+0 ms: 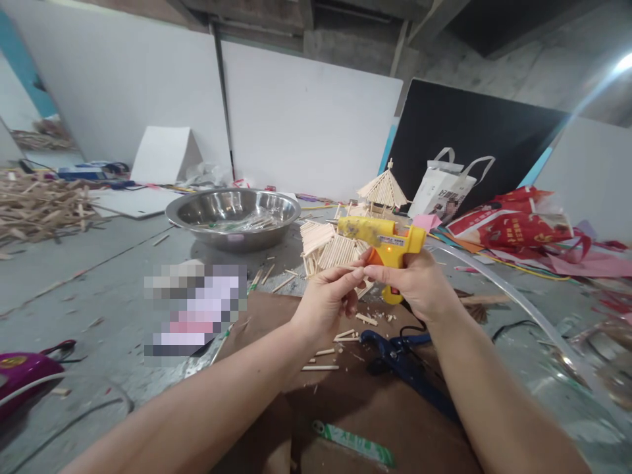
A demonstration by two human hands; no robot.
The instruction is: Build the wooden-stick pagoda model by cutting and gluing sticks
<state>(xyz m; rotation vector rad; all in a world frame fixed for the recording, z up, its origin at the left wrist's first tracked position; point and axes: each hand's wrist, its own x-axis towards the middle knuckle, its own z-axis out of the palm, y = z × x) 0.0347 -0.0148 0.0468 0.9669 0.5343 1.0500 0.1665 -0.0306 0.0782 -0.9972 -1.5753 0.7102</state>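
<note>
My right hand [419, 280] is wrapped round the handle of a yellow glue gun [363, 229], whose nozzle points left and whose small orange light glows. My left hand [328, 296] is closed in a pinch on what looks like a thin pale wooden stick [351, 267], mostly covered by the fingers. The right thumb reaches over to the left fingertips. Right behind the hands stands a model house [318, 240] built of wooden sticks, partly hidden by the glue gun. A model pavilion with a pointed stick roof [382, 189] rises farther back.
Below the hands, cut sticks [320, 367], a blue pipe cutter [395, 359] and a green-white wrapper [353, 444] lie on a brown sheet [266, 322]. A steel basin [232, 243] stands behind left. Red bags [513, 220] and a clear tube [523, 296] lie right.
</note>
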